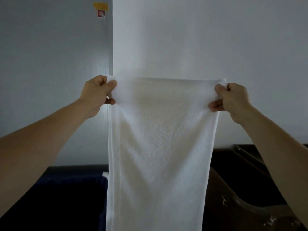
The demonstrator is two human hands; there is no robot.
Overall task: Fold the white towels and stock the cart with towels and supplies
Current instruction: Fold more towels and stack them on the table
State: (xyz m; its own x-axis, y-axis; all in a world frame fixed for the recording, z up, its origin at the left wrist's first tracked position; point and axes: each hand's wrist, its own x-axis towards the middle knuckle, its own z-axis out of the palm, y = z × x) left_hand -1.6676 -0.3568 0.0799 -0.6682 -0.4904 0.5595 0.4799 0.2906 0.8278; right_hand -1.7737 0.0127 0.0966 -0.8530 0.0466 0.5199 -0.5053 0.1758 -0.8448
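A long white towel (160,147) hangs straight down in front of me, stretched flat between both hands at chest height. My left hand (97,95) pinches its top left corner, thumb in front and fingers curled behind. My right hand (231,99) pinches the top right corner the same way. The towel's lower end runs out of the bottom of the frame.
A white wall (200,39) stands close ahead, with a grey door (55,64) on the left carrying a small sticker (100,11). Below left is a dark blue fabric bin (66,197). A dark brown cart or counter (241,189) sits lower right.
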